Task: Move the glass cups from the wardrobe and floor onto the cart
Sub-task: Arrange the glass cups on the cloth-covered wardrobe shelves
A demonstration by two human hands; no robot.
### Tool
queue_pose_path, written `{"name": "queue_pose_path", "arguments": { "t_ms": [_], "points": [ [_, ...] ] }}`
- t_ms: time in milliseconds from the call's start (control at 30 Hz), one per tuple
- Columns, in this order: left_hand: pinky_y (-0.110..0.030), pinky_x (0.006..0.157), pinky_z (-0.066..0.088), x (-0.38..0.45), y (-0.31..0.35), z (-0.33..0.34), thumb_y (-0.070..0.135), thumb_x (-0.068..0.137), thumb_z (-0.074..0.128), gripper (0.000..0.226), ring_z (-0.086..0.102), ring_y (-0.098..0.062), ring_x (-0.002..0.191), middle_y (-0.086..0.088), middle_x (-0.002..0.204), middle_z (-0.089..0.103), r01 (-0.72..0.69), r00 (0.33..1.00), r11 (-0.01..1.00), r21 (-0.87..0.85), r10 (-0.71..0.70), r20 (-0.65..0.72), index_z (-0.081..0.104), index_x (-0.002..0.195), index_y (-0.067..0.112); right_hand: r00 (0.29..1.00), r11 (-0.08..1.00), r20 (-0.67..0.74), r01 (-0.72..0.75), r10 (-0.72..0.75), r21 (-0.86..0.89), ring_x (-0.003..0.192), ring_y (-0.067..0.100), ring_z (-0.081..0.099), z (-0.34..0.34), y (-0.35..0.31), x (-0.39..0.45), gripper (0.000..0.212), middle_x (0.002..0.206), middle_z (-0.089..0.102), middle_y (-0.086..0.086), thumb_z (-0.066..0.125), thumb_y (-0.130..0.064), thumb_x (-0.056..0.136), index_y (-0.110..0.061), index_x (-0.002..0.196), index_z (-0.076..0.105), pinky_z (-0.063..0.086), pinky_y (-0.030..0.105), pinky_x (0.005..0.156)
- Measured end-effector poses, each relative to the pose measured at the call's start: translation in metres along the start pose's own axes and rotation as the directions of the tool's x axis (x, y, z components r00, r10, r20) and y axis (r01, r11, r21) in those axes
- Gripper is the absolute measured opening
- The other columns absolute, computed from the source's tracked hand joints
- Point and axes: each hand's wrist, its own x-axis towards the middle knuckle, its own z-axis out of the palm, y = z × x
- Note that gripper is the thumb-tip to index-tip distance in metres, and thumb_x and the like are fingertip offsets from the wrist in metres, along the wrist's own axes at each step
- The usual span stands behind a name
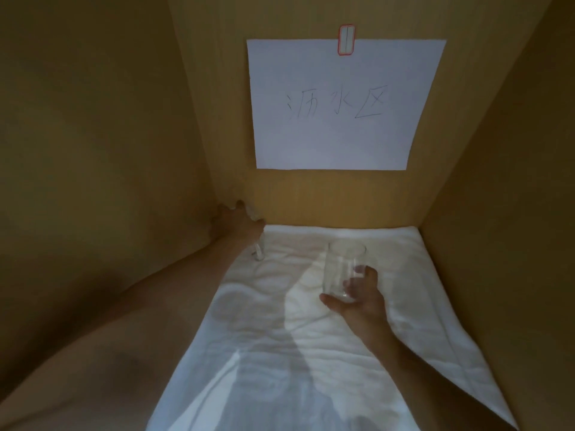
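Right hand (357, 301): fingers wrapped low round a clear glass cup (343, 270), upright over the white towel (311, 353). Left hand (236, 223) at the wardrobe's back-left corner, fingers on a second glass (259, 253); grip unclear. Lift both straight, squeeze firmly, clear the walls.

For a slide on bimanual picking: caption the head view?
Inside the wardrobe, right hand holds a glass cup over the white towel; left hand reaches the back corner.

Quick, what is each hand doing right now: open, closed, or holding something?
Left hand: reaching into the back left corner, fingers around a glass cup there.
Right hand: gripping another glass cup over the white towel.
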Motion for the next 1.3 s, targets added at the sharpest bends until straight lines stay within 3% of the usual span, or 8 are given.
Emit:
{"name": "queue_pose_path", "arguments": {
  "t_ms": [100,167,267,333,433,633,833,1300],
  "points": [
    [-0.04,0.101,0.049,0.005,-0.003,-0.016,0.039,0.079,0.077,0.086,0.047,-0.034,0.13,-0.013,0.148,0.036,0.064,0.983,0.966,-0.25,-0.019,0.18,0.037,0.153,0.026,0.996,0.996,0.086,-0.012,0.02,-0.084,0.087,0.012,0.066,-0.006,-0.032,0.024,0.081,0.097,0.063,-0.003,0.102,-0.042,0.042,-0.048,0.104,0.051,0.059,0.027,0.07],
    [-0.036,0.095,0.053,0.001,-0.009,-0.021,0.023,0.071,0.088,0.094,0.051,-0.027,0.126,-0.008,0.147,0.041,0.045,0.975,0.919,-0.391,0.044,0.217,0.039,0.151,0.022,0.985,0.994,0.172,-0.003,0.022,-0.114,0.092,0.006,0.064,-0.009,-0.055,0.041,0.09,0.108,0.059,-0.004,0.1,-0.052,0.037,-0.051,0.116,0.057,0.056,0.018,0.061],
    [-0.038,0.097,0.054,-0.005,-0.017,-0.017,0.011,0.07,0.092,0.092,0.055,-0.022,0.122,-0.005,0.143,0.052,-0.007,0.977,0.867,-0.498,0.111,0.18,0.044,0.147,0.018,0.971,0.959,0.241,0.078,-0.011,-0.272,0.107,0.013,0.063,-0.008,-0.09,0.063,0.114,0.12,0.054,-0.005,0.097,-0.061,0.04,-0.038,0.142,0.052,0.062,0.032,0.079],
    [-0.041,0.1,0.052,-0.006,-0.019,-0.014,0.014,0.071,0.092,0.084,0.056,-0.025,0.123,-0.004,0.139,0.056,-0.018,0.988,0.875,-0.484,0.09,0.126,0.049,0.143,0.019,0.962,0.848,0.272,0.169,-0.031,-0.502,0.122,0.026,0.057,-0.003,-0.11,0.074,0.12,0.133,0.048,0.007,0.096,-0.06,0.047,-0.03,0.149,0.042,0.053,0.036,0.097],
    [-0.041,0.098,0.053,-0.004,-0.017,-0.009,0.015,0.071,0.09,0.07,0.06,-0.026,0.119,-0.006,0.134,0.06,-0.016,0.997,0.865,-0.502,0.05,0.055,0.058,0.133,0.019,0.944,0.679,0.32,0.29,-0.086,-0.674,0.116,0.031,0.054,0.007,-0.133,0.083,0.112,0.127,0.05,0.012,0.099,-0.05,0.047,-0.013,0.137,0.041,0.048,0.035,0.088],
    [-0.033,0.092,0.05,0.0,-0.013,-0.003,0.026,0.071,0.089,0.069,0.059,-0.026,0.118,-0.007,0.134,0.058,-0.051,0.999,0.898,-0.437,0.039,-0.037,0.057,0.133,0.021,0.83,0.336,0.492,0.557,-0.264,-0.76,0.112,0.031,0.051,0.035,-0.156,0.092,0.101,0.125,0.053,0.012,0.095,-0.042,0.059,-0.02,0.144,0.045,0.049,0.039,0.094],
    [-0.032,0.097,0.048,0.004,-0.014,-0.003,0.03,0.07,0.091,0.08,0.057,-0.026,0.122,-0.007,0.137,0.056,-0.047,0.999,0.911,-0.41,0.052,0.0,0.053,0.14,0.021,0.767,0.163,0.58,0.631,-0.275,-0.758,0.126,0.032,0.045,0.067,-0.168,0.104,0.098,0.139,0.043,0.014,0.093,-0.028,0.066,-0.027,0.149,0.041,0.045,0.042,0.102],
    [-0.038,0.102,0.047,0.014,-0.018,0.004,0.032,0.069,0.093,0.083,0.057,-0.025,0.123,-0.009,0.134,0.059,-0.107,0.994,0.91,-0.401,0.102,-0.033,0.052,0.14,0.02,0.707,0.13,0.62,0.689,-0.341,-0.713,0.123,0.03,0.048,0.097,-0.172,0.117,0.088,0.131,0.05,0.008,0.091,-0.016,0.064,-0.019,0.139,0.047,0.044,0.039,0.095]
  ]
}}
